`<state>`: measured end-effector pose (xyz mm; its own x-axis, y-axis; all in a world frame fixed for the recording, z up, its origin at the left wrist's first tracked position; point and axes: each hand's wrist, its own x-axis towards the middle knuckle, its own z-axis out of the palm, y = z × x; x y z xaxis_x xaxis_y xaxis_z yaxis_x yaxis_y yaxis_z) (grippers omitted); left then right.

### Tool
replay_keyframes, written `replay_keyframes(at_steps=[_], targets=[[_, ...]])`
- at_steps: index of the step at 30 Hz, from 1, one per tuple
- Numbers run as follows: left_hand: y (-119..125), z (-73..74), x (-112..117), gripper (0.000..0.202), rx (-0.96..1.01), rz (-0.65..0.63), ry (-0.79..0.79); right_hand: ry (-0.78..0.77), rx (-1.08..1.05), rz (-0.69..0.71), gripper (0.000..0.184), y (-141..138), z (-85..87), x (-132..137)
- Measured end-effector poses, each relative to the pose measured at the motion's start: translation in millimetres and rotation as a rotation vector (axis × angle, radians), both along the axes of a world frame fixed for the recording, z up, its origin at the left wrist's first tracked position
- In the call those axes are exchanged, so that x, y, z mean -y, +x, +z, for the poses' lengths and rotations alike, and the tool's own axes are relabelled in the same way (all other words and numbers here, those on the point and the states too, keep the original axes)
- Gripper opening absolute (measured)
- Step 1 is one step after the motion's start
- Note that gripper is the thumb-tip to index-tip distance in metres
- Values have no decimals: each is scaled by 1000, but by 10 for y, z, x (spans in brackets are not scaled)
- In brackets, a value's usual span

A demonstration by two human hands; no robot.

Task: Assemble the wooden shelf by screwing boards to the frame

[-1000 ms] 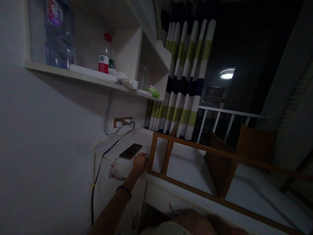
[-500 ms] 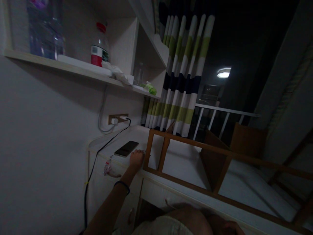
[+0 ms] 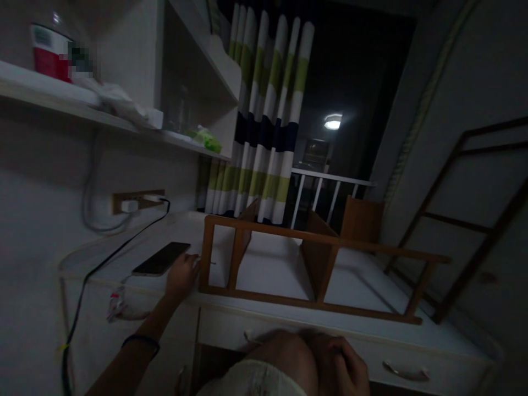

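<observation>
My left hand [image 3: 180, 273] rests on the white desk top [image 3: 272, 269], fingers curled and pinched around a small thin thing that I cannot make out. It touches the left post of a brown wooden rack [image 3: 313, 237] that lies on the desk. A dark phone [image 3: 160, 259] lies just left of the hand. My right hand [image 3: 344, 363] lies on my bare knee [image 3: 284, 352] at the bottom edge, its fingers loose and holding nothing. A dark band circles my left wrist.
A black cable [image 3: 119, 247] runs from a wall socket [image 3: 136, 202] down the desk's side. A shelf [image 3: 107, 118] above carries a red-labelled bottle [image 3: 49, 52] and bags. A striped curtain [image 3: 264, 110] hangs behind; a dark wooden frame [image 3: 466, 220] leans at right. The room is dim.
The view has swung to the right and down. My left hand stays at the rack's left post. My right hand has come into sight on my knee.
</observation>
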<state>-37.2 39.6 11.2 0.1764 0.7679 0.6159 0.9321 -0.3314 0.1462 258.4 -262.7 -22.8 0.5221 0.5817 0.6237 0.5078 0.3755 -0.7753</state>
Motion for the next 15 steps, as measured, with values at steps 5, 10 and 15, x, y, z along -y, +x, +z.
replay_keyframes(at_steps=[5, 10, 15], targets=[[-46, -88, -112, 40, 185, -3, 71, -11, 141, 55, 18, 134, -61, -12], [-65, -118, -214, 33, 213, -21, 75, -101, 50, 71, 18, 86, -56, -5], [-85, -31, -138, 33, 280, 49, 74, -114, -46, -91, 24, 187, 16, -17]])
